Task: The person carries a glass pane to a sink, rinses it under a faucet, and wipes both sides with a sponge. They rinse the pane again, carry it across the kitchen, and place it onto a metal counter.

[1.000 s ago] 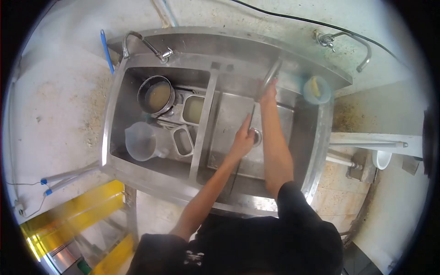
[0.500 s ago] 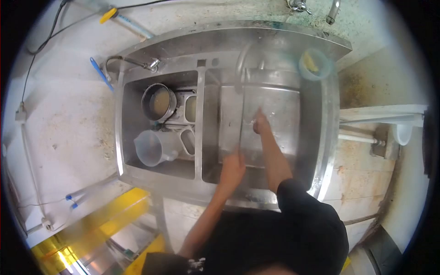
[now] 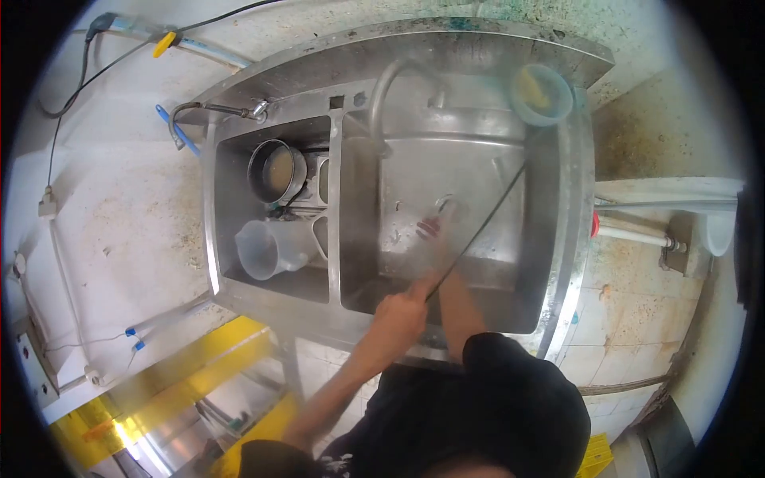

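My left hand point(image 3: 402, 317) is closed round the near end of a long, thin, dark object point(image 3: 482, 231), seen as a narrow line slanting up to the right across the right sink basin point(image 3: 446, 163). Beyond it, my right hand point(image 3: 434, 229) is low over the basin floor, blurred, with reddish fingertips showing; whether it holds anything is unclear. Water or wet marks glisten on the metal near this hand. The curved faucet point(image 3: 382, 95) stands at the back left of this basin.
In the left basin are a round metal pot point(image 3: 299, 177) with cloudy liquid, a translucent plastic jug point(image 3: 259, 251) and metal containers. A translucent tub point(image 3: 558, 103) with something yellow inside sits at the back right corner. A hose tap point(image 3: 259, 110) stands behind the left basin.
The long thin object has swung from nearly upright in the picture to a rightward slant. My right hand has moved slightly left and nearer. The view has shifted a little.
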Tool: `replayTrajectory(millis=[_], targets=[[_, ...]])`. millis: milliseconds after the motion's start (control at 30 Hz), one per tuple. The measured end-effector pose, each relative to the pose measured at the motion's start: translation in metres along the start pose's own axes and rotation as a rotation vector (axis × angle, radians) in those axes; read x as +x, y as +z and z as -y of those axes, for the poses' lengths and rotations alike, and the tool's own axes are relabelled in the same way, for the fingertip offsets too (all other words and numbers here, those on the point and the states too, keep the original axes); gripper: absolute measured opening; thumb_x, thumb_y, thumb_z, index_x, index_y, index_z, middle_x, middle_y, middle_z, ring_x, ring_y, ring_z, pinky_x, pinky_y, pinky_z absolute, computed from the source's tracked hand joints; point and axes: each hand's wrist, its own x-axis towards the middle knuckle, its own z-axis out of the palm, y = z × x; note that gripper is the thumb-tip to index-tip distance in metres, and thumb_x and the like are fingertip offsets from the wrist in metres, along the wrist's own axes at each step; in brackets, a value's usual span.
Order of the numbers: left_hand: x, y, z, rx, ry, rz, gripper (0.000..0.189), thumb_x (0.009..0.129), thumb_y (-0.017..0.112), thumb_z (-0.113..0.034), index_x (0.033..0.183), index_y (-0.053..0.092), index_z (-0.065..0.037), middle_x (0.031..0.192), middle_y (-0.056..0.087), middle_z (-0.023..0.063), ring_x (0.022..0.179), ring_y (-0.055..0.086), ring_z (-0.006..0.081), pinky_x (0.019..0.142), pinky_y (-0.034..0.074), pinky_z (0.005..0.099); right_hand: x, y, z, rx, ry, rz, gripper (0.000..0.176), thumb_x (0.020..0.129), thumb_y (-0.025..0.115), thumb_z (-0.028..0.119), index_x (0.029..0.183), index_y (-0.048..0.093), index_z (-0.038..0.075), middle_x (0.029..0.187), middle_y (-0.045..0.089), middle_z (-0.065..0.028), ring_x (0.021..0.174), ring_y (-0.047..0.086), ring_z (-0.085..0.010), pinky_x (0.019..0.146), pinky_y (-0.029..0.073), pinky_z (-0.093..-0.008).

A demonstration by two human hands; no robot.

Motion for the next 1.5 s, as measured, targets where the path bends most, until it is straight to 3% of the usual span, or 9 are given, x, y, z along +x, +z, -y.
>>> replayTrajectory(millis=[67,133,167,300,367,433,733,1033,1500], targets=[[-0.008,-0.037,-0.018,-0.018,0.054,0.061,0.044,0.088,0.054,-0.005,0.131,0.045,-0.007,0.082,0.061,0.0275,0.073,0.059,0.0449,0.064,0.046,0.0490,-0.010,0.026,0.019,-0.301,-0.314,0.134,0.042,0.091,0.050,0.047,0.113,0.051,0.011,0.093,0.056,-0.0061,0.076,0.055,-0.0223,0.064,0.046,-0.0349],[-0.020,-0.078,-0.043,-0.021,0.054,0.057,0.045,0.088,0.055,-0.005,0.132,0.046,-0.009,0.086,0.062,0.0267,0.073,0.059,0.0440,0.065,0.047,0.0478,-0.006,0.019,0.043,0.220,0.167,-0.153,0.050,0.086,0.048,0.064,0.099,0.052,0.016,0.082,0.052,-0.0028,0.070,0.051,-0.0187,0.058,0.040,-0.0298],[-0.025,-0.099,-0.060,0.006,0.054,0.089,0.044,0.087,0.057,-0.005,0.130,0.048,-0.008,0.087,0.063,0.0255,0.073,0.060,0.0431,0.065,0.048,0.0462,-0.010,0.036,0.055,0.231,0.048,-0.156,0.056,0.080,0.047,0.074,0.086,0.050,0.019,0.073,0.048,0.0007,0.064,0.046,-0.0162,0.053,0.035,-0.0278],[-0.063,-0.139,-0.092,0.039,0.294,-0.082,0.040,0.082,0.067,-0.007,0.120,0.057,-0.007,0.084,0.066,0.0196,0.070,0.063,0.0394,0.063,0.051,0.0392,-0.060,0.111,0.092,0.324,0.027,-0.361,0.052,0.081,0.049,0.072,0.080,0.049,0.019,0.065,0.046,0.0025,0.056,0.043,-0.0158,0.048,0.033,-0.0262],[-0.104,-0.165,-0.098,0.174,0.209,-0.091,0.038,0.080,0.070,-0.008,0.117,0.059,-0.005,0.086,0.068,0.0173,0.069,0.065,0.0339,0.063,0.052,0.0358,-0.057,0.112,0.102,0.360,-0.055,0.099,0.053,0.080,0.050,0.073,0.078,0.049,0.020,0.057,0.043,0.0035,0.049,0.044,-0.0164,0.042,0.033,-0.0268],[-0.136,-0.174,-0.100,0.322,0.143,-0.101,0.038,0.078,0.073,-0.009,0.113,0.061,-0.004,0.088,0.069,0.0150,0.067,0.067,0.0284,0.062,0.053,0.0324,-0.081,0.172,0.130,0.290,-0.115,-0.028,0.054,0.079,0.050,0.073,0.076,0.049,0.020,0.055,0.043,0.0039,0.048,0.045,-0.0168,0.041,0.032,-0.0269],[-0.145,-0.121,-0.081,-1.270,0.337,-1.472,0.030,0.088,0.063,-0.040,0.090,0.057,-0.010,0.081,0.057,0.0023,0.074,0.053,0.0146,0.073,0.046,0.0302,-0.159,0.317,0.222,0.126,-0.101,-0.260,0.050,0.081,0.053,0.069,0.083,0.049,0.019,0.063,0.044,0.0058,0.053,0.041,-0.0111,0.049,0.034,-0.0244],[-0.159,-0.155,-0.014,-1.578,0.498,-1.524,0.031,0.092,0.056,-0.042,0.084,0.056,-0.012,0.077,0.058,0.0005,0.068,0.054,0.0134,0.068,0.045,0.0274,-0.181,0.337,0.309,-0.244,-0.677,0.180,0.027,0.095,0.052,0.043,0.097,0.056,0.016,0.079,0.054,0.0027,0.074,0.052,-0.0113,0.071,0.042,-0.0270],[-0.207,-0.183,0.042,-1.547,0.558,-1.490,0.024,0.095,0.053,-0.041,0.089,0.053,-0.017,0.085,0.053,-0.0043,0.079,0.048,0.0090,0.074,0.036,0.0282,-0.289,0.349,0.335,-0.785,-0.718,0.366,0.023,0.096,0.053,0.031,0.100,0.048,0.009,0.092,0.062,-0.0102,0.055,0.045,-0.0086,0.050,0.039,-0.0210]])
